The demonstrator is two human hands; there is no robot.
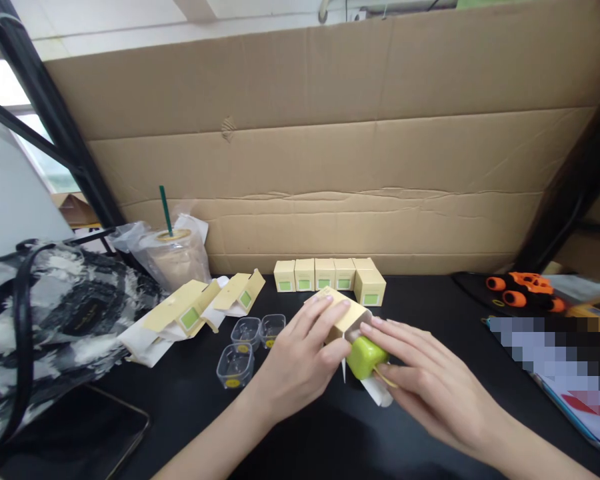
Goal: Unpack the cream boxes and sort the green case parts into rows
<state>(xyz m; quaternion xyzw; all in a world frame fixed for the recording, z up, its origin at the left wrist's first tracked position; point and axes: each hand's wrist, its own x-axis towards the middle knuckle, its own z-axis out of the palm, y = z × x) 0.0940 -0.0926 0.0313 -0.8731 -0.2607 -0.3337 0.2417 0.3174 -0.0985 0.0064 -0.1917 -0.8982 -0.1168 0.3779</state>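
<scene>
Green cube (366,359) pokes from the open end of a cream box (349,311) above the black bench (310,443), left hand (300,350) curled around the box, right hand (430,380) closed on the cube.

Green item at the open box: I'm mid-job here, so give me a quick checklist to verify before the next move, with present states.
1. Left hand steadying the box: ok, wrapped over its top and side.
2. Right hand on the green item: ok, touching it.
3. Green item free of the box: not ok, it sits at the open end.
4. Box interior undamaged: cannot tell, mostly hidden.
5. Clear containers out from under the hands: ok, they stand to the left of the left hand.
6. Drink cup away from the hands: ok, at the back left.
</scene>
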